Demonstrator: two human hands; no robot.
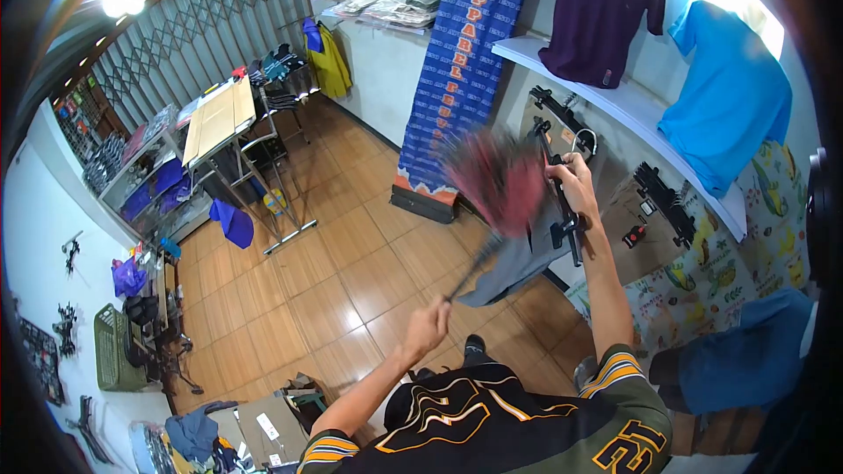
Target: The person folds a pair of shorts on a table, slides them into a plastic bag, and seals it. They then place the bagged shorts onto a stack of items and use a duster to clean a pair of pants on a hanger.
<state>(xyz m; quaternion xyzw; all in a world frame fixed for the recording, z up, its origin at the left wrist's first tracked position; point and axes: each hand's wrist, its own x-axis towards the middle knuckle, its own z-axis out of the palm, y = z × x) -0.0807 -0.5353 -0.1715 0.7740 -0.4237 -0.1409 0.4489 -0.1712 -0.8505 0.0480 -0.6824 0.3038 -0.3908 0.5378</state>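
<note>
My left hand is closed around the thin dark handle of a feather duster. The duster's reddish, dark-tipped head is smeared by motion and points up and away, close to my right hand. Raised before the wall, my right hand grips a black clip hanger, held roughly upright. A grey garment hangs just below the hanger and behind the duster's handle; whether the clips hold it cannot be made out.
More black clip hangers hang on the right wall. Above them, a white shelf bears a dark purple shirt and a blue shirt. A tall blue banner stands ahead. A folding table is at the far left.
</note>
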